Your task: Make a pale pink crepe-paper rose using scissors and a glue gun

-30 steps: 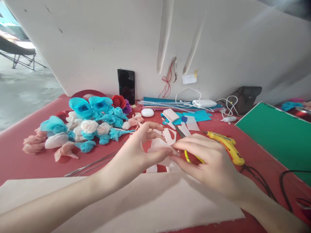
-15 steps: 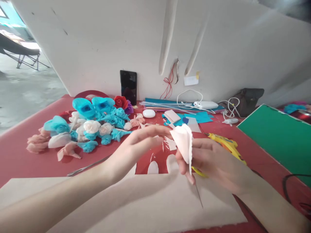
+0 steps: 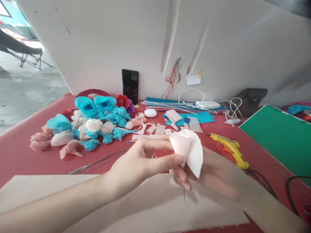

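Note:
Between my hands is a white crepe-paper flower (image 3: pixel 195 150) of overlapping rounded petals, on a thin wire stem (image 3: pixel 184 195). My left hand (image 3: pixel 139 158) pinches the flower's left petal, thumb pressed on its front near the base. From the right, my right hand (image 3: pixel 220 176) grips the flower low down; its fingertips curl out under the petals, and the outer petal covers part of this hand. The stem pokes out below those fingertips, over a large pale paper sheet (image 3: pixel 145 202) on the red table (image 3: pixel 14 152).
Finished paper flowers (image 3: pixel 93 126) are heaped at left. Several wires (image 3: pixel 97 161) lie before them. Paper scraps (image 3: pixel 160 128) are scattered mid-table. A yellow glue gun (image 3: pixel 232 150) and a green board (image 3: pixel 279 139) are at right. A phone (image 3: pixel 130 85) leans on the wall.
My left hand has moved right and closed its thumb on the flower's petal. The flower has turned, so its petals face me more broadly, and the stem points straighter down.

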`<state>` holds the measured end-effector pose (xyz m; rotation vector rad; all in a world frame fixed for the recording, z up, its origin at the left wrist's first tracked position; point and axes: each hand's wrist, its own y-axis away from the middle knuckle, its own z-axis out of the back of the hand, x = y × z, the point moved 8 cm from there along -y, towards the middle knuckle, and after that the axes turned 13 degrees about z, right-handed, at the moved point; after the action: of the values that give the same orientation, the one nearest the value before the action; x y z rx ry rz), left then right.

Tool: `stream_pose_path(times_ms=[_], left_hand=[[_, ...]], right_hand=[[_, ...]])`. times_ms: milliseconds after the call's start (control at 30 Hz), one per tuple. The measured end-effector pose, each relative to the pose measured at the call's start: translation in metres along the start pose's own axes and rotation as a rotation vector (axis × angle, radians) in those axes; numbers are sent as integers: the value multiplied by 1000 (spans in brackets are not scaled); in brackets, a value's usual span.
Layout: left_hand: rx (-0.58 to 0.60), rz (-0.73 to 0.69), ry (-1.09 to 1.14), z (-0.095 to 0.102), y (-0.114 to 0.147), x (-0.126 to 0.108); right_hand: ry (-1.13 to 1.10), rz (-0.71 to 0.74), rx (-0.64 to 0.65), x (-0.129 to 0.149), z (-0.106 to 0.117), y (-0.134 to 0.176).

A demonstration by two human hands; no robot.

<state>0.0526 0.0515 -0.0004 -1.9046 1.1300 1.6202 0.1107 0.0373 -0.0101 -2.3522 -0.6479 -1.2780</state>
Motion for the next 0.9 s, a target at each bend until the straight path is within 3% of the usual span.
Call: stream_pose_path(times_ms=[267, 500, 633, 900], left_hand=[[-123, -43, -30, 6, 3, 2], [-250, -52, -61, 15, 4, 6], [-245, -47, -7, 16, 4, 12], [-184, -71, -13, 13, 4, 11]], right_hand=[[71, 69, 42, 5, -3, 1], [393, 141, -111, 5, 12, 10], [545, 144, -138, 7, 9, 11], [644, 219, -184, 17, 1, 11]])
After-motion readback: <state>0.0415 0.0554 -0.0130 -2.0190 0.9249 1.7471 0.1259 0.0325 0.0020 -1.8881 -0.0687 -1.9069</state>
